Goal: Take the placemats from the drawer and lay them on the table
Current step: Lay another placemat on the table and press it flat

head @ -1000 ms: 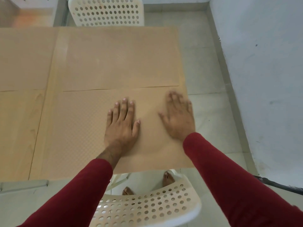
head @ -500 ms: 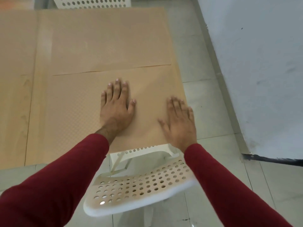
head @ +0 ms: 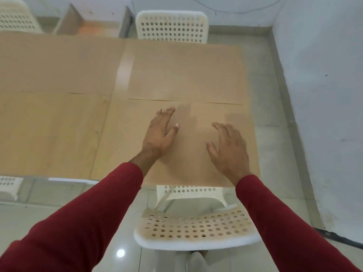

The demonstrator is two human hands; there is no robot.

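Note:
A tan placemat (head: pixel 121 142) with a dotted texture lies flat on the near right part of the wooden table (head: pixel 51 130). My left hand (head: pixel 160 132) and my right hand (head: pixel 228 150) hover just over it, fingers spread, holding nothing. A second tan placemat (head: pixel 184 73) lies beyond it on the far right. A third placemat (head: pixel 57 63) covers the far left of the table. An open drawer (head: pixel 90 26) shows past the table's far edge.
A white perforated chair (head: pixel 194 230) stands tucked under the table right below my arms. Another white chair (head: pixel 171 26) faces me across the table, and parts of two more show at the left. A pale wall (head: pixel 324 95) runs close along the right.
Both hands have lifted from lying flat on the near placemat, fingers now loosely raised. The view has pulled back and up, showing more of the table and the far chairs.

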